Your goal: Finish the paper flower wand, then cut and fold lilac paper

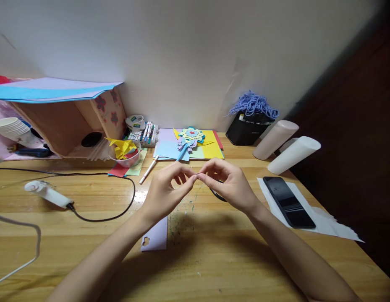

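Tiny dark item [197, 174] pinched between left hand [168, 188] and right hand [234, 186], beyond and right of the lilac paper [157, 235].
Pointing direction and long axis: too small to tell. Both hands' fingers closed, tips meeting, above the tabletop [245, 277].

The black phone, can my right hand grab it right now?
Probably yes: the phone lies uncovered, off to the right of your right hand, though that hand's pinch would have to open first.
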{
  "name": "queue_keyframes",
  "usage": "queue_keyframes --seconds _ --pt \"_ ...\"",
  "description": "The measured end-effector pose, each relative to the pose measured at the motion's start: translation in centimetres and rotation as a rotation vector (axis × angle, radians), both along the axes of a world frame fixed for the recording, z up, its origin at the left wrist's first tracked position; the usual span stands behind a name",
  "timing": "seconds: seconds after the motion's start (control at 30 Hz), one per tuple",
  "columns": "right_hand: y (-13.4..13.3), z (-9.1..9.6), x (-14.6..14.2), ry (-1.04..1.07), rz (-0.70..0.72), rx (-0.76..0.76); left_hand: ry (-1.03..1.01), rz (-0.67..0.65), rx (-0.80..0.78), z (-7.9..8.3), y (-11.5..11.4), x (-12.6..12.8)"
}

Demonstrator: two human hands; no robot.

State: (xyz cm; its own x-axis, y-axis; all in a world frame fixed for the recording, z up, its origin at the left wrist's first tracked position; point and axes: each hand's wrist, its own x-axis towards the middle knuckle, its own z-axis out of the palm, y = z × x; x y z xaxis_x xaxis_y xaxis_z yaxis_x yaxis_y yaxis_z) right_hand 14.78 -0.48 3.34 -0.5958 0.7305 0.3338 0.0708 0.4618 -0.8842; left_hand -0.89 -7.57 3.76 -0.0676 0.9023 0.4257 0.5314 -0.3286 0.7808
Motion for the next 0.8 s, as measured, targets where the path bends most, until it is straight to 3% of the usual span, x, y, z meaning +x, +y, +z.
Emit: queue_keyframes --seconds 0.23,0.5,0.8 --pt "-0.27 -0.12 -0.12 0.084 0.079 -0.161 0.006 0.005 0.018 -0.08 0.06 -0.06" --pt "-0.38 -0.15 -0.19 0.112 0.081 -0.183 -0.089 0.051 -0.010 -0.21 0.03 0.02" --pt "-0.25 -0.23 -0.19 0.149 0.074 -0.215 -0.213 -0.014 -0.097 -0.07 0.17 0.06"
